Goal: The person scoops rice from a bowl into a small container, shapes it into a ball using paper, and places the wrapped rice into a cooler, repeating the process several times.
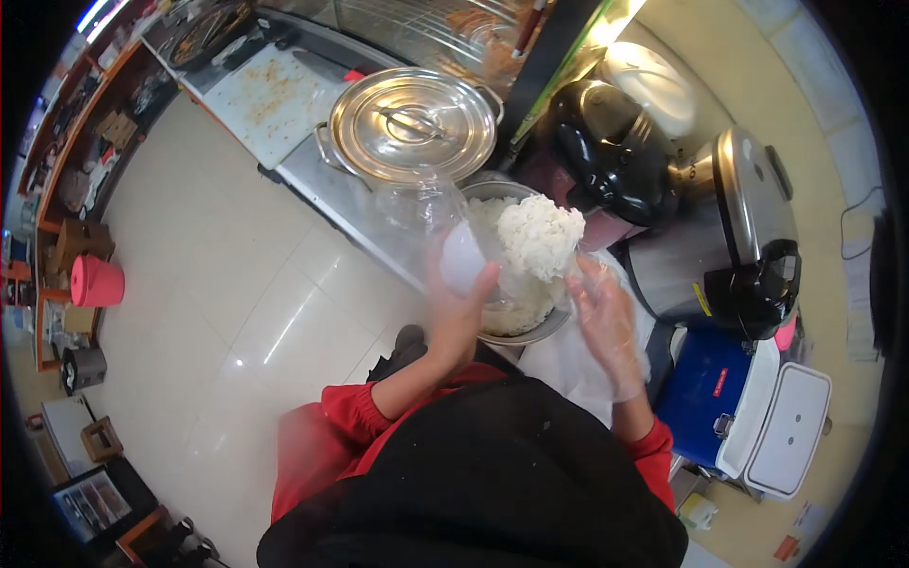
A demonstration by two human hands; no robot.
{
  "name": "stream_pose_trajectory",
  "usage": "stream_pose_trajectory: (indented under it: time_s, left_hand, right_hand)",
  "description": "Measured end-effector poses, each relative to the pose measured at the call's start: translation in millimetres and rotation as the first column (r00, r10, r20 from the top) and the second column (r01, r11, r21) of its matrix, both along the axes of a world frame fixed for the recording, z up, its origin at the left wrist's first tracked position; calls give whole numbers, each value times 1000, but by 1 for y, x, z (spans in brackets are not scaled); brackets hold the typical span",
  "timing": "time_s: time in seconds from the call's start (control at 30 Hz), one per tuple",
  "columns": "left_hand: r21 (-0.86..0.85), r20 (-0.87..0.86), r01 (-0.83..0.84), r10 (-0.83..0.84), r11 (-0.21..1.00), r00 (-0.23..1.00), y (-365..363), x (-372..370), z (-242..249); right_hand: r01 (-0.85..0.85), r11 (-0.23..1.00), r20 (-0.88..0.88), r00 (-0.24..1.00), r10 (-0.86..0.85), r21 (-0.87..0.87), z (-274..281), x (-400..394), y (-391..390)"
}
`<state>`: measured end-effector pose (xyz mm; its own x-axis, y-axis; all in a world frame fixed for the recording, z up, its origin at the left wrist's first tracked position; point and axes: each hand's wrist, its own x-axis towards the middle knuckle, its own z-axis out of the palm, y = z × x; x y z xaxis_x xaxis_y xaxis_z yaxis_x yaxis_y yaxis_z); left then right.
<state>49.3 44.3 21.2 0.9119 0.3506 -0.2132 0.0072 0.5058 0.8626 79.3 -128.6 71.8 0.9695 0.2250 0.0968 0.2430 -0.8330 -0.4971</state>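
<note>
A: So, your left hand [461,308] is closing its grip around a white scoop [466,257] at the centre of the frame, and a big heap of cooked rice [540,232] is sitting on it, right above the metal bowl [544,331]. Your right hand [606,327], gloved in clear plastic, is hanging open beside the bowl, gripping nothing.

B: How should I be handling it?

A: In my judgement, you should be keeping the scoop level and the heap over the bowl, so that loose grains are falling back into it and not onto the bench [322,180]. Your free hand could be steadying the bowl's rim.

B: And what am I counting?

A: One scoop, one bowl, one heap of rice. Behind, toward the upper centre, one large steel pot [412,123] is standing with its lid on. At the right, two rice cookers [729,227] are standing side by side, and one blue cooler box [710,398] is sitting at lower right.
</note>
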Motion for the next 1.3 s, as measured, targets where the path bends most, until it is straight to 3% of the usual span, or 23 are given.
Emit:
stream_pose_trajectory:
  time_s: [0.07, 0.1, 0.17, 0.23, 0.4, 0.47, 0.57, 0.67, 0.77, 0.87, 0.97, 1.07, 1.17, 1.3]
  left_hand:
    - [-252, -9, 81, -86, 964, 996, -16, 9, 3]
    - [-333, 21, 117, -117, 936, 993, -22, 12, 1]
    - [-409, -19, 193, -220, 892, 975, -23, 19, -6]
    - [-479, -57, 239, -302, 844, 952, -20, 26, -6]
    - [-596, -81, 349, -487, 723, 870, -7, 31, 12]
    - [-590, -60, 370, -497, 717, 866, -2, 29, 22]
    - [-542, -30, 395, -487, 741, 873, 9, 26, 31]
    - [-458, -7, 396, -448, 796, 894, 26, 21, 31]
    - [-407, -31, 306, -347, 861, 937, 50, 2, 18]
    - [-388, -29, 166, -192, 907, 981, 73, -23, 9]
    - [-355, -72, 73, -105, 932, 992, 86, -41, -5]
    - [-435, -103, 18, -70, 900, 992, 84, -50, -27]
    - [-462, -112, 6, -65, 887, 992, 81, -55, -31]
    - [-350, -143, 32, -87, 936, 986, 77, -56, -33]
  right_hand:
    - [39, 995, 9, 999, -40, 90, -11, -19, 12]
    - [12, 1000, 14, 1000, -12, -7, -15, -27, 18]
    - [-43, 979, 12, 999, 46, -200, -20, -40, 28]
    - [-51, 962, -20, 999, 48, -267, -22, -49, 28]
    - [-107, 951, -77, 993, 88, -290, -2, -57, 12]
    - [-111, 956, -136, 988, 76, -272, 19, -49, 0]
    - [-123, 987, -37, 991, 128, 108, 25, -32, -20]
    - [32, 999, -143, 989, -27, 31, 48, -4, -16]
    - [-48, 946, -64, 998, 29, -322, 42, 23, 0]
    - [-261, 929, 392, 851, 349, -261, -22, 51, 13]
    - [-310, 756, 13, 922, 388, -576, -32, 68, 49]
    - [-445, 739, 133, 806, 576, -505, -52, 85, 57]
    - [-529, 628, 29, 751, 659, -570, -84, 112, 57]
    - [-595, 644, -163, 783, 601, -481, -89, 117, 59]
